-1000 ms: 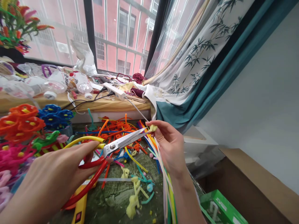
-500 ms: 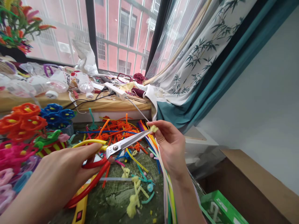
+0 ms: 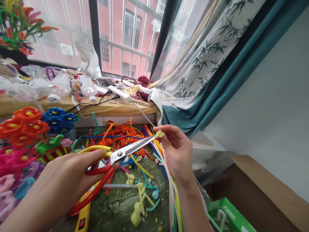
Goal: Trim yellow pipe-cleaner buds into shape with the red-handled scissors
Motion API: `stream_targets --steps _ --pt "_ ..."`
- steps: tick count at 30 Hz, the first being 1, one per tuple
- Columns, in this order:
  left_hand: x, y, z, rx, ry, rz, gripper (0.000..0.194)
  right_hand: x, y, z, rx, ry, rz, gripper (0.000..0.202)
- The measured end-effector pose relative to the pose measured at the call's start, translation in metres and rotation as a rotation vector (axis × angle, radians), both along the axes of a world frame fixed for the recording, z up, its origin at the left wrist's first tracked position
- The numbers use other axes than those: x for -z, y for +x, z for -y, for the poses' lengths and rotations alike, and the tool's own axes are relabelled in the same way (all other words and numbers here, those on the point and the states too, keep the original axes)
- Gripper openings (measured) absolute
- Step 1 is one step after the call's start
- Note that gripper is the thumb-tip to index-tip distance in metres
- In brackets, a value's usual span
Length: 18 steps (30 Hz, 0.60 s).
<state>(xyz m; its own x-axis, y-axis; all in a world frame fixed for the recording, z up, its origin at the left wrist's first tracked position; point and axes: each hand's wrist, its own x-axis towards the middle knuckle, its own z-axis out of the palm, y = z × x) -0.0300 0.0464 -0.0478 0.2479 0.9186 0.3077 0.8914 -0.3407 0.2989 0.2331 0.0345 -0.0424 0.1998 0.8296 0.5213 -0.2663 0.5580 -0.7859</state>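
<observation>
Our left hand [image 3: 65,180] gripped the scissors [image 3: 120,153], blades nearly shut at the yellow pipe-cleaner tuft [image 3: 159,133] pinched by our right hand [image 3: 177,154]; we judged cutting clear of fingertips best.

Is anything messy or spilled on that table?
Yes. Yellow and teal pipe-cleaner scraps lie strewn on the green table, below the scissors in the left hand. Orange pipe cleaners sprawl in a tangle behind. Nothing looks broken.
</observation>
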Motion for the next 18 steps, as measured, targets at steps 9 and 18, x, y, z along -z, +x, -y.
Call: stream_targets --steps 9,18 --pt "0.0034 0.0003 -0.0040 0.017 0.023 0.056 0.042 -0.0018 -0.0029 -0.0020 -0.042 0.009 -0.094 0.009" --pt "0.0043 -0.0019 -0.0036 0.045 0.180 0.010 0.039 -0.0020 -0.0037 -0.0030 -0.030 0.033 -0.075 0.008"
